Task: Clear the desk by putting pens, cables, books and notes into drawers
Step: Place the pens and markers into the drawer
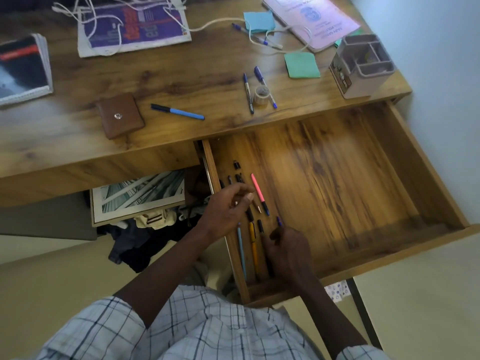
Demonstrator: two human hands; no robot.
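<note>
The pulled-out wooden drawer (337,178) fills the right centre of the frame, and pens are laid in a tidy row along its left side, probably to leave the bare floor to the right free for bulkier things. The left hand (223,211), at centre frame, hovers over that row with fingers loosely curled; whether it pinches a pen I cannot tell. The right hand (288,252), just below and to the right, is closed around a slim blue-tipped pen (279,221), its tip poking up past the fingers, apparently to set it parallel with the pink pen (258,192), the yellow pen (253,242) and the pale blue pen (241,249). Much is left on the wooden desktop (181,79) in the upper frame: a blue and black marker (179,112), two blue ballpoints (257,89) beside a tape roll (261,94), a white cable (220,22), a pink booklet (311,19) and sticky notes (301,64)
</note>
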